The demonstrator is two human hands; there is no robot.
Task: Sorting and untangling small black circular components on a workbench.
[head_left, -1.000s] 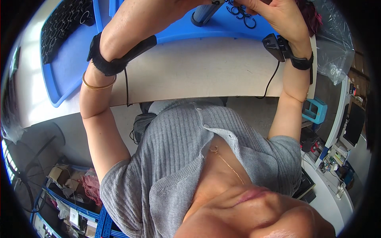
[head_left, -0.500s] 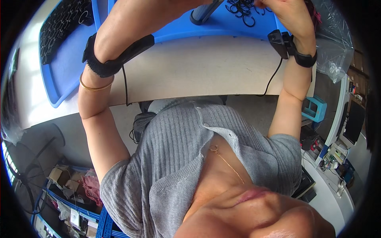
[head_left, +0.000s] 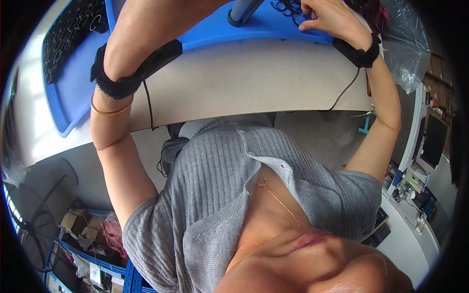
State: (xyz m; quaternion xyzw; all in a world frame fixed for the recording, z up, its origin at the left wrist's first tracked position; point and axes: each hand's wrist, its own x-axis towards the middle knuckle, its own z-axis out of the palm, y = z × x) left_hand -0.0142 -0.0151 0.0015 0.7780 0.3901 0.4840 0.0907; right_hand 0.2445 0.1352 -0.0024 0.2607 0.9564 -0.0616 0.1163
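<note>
My left forearm, with a black strap [head_left: 119, 80] on it, reaches up over the blue trays. The left hand itself lies beyond the top edge. At the upper right, my right hand [head_left: 334, 22] hovers over the blue tray [head_left: 264, 33]. Its thumb stands apart from the bent fingers, and I see nothing held between them. Right beside the fingertips is a loose heap of small black open rings [head_left: 288, 7], partly cut off by the frame. A grey-blue cylinder [head_left: 244, 12] rises from the same tray between my arms.
Another blue tray [head_left: 63, 110] at the left holds many black rings [head_left: 73, 36] in rows. Clear plastic wrap [head_left: 405, 53] hangs at the right near dark red cloth [head_left: 373, 17]. Black cables [head_left: 150, 105] run from the straps over the pale table edge [head_left: 234, 110].
My right hand has come down and left, showing more of itself, with its thumb now apart from the fingers. The right elbow has swung outward. My left arm has shifted slightly left.
</note>
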